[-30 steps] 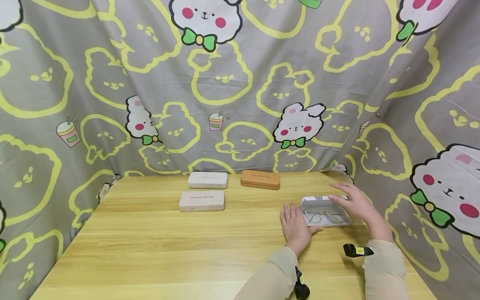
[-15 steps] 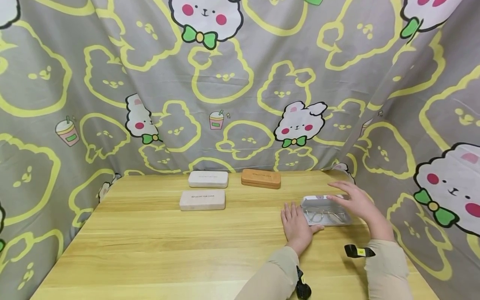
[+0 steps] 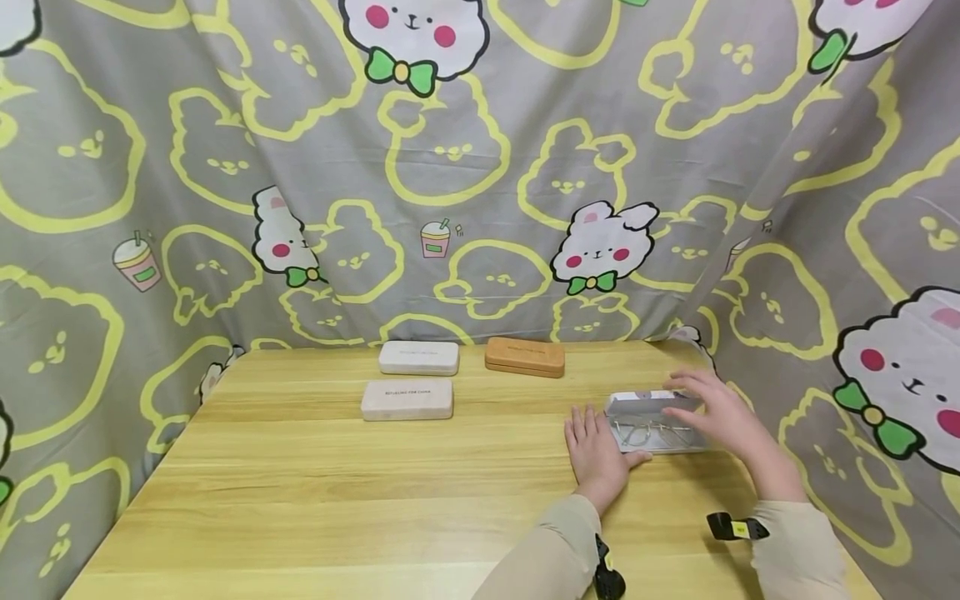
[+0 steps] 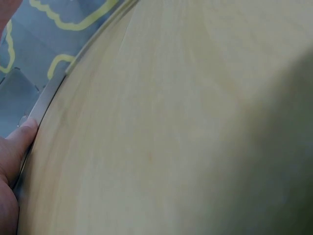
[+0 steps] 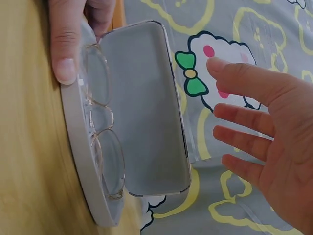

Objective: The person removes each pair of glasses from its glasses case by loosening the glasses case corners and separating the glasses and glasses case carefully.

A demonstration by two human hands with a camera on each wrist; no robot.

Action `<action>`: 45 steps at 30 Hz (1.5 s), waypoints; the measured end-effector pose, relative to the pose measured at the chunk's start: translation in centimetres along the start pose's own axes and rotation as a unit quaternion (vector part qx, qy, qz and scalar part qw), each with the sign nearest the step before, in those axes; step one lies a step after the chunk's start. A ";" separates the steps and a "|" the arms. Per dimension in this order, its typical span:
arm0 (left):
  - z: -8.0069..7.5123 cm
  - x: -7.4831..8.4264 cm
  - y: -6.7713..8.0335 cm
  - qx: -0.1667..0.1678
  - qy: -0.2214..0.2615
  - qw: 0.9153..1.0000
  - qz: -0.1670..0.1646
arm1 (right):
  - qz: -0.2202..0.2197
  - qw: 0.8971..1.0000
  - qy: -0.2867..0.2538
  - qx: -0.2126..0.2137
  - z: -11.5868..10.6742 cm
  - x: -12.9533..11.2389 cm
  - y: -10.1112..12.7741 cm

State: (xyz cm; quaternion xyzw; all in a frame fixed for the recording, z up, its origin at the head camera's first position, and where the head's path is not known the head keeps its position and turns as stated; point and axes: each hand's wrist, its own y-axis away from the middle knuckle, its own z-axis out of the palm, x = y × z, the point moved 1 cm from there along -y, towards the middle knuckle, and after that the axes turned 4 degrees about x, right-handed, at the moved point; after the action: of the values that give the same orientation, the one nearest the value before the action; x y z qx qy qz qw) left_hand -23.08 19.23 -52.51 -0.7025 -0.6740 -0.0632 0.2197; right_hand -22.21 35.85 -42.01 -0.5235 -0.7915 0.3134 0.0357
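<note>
a white case (image 3: pixel 418 358) and orange case (image 3: pixel 525 357) lie farther back than a beige case (image 3: pixel 407 401).

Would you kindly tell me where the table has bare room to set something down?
The widest bare patch of table lies in front of the beige case, left of the left hand. Another, smaller, lies between those two, in front of the orange case. It is crowded at right, where that hand and the right hand flank the open case.

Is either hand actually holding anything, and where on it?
Nothing is gripped: the left hand only touches the open glasses case at its left end, thumb against the front edge, and the right hand holds nothing.
</note>
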 end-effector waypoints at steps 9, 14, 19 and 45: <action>0.1 0.0 0.1 0.003 -0.002 1.000 0.002 | -0.055 0.998 0.019 -0.007 1.2 0.6 0.3; -0.1 0.1 0.1 -0.009 -0.008 1.000 -0.002 | -0.045 0.998 0.028 -0.038 1.8 1.0 0.6; 0.0 0.1 0.0 -0.002 -0.014 1.000 -0.001 | -0.051 0.996 0.056 -0.040 2.3 1.0 0.6; 0.0 0.0 0.0 0.005 -0.004 1.000 0.000 | -0.003 0.990 0.136 -0.045 5.2 0.6 1.0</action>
State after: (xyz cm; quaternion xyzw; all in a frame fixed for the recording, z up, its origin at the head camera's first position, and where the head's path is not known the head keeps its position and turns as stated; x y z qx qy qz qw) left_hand -23.03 19.20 -52.51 -0.7013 -0.6754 -0.0574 0.2207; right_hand -23.68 34.24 -46.86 -0.5597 -0.7943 0.2032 0.1209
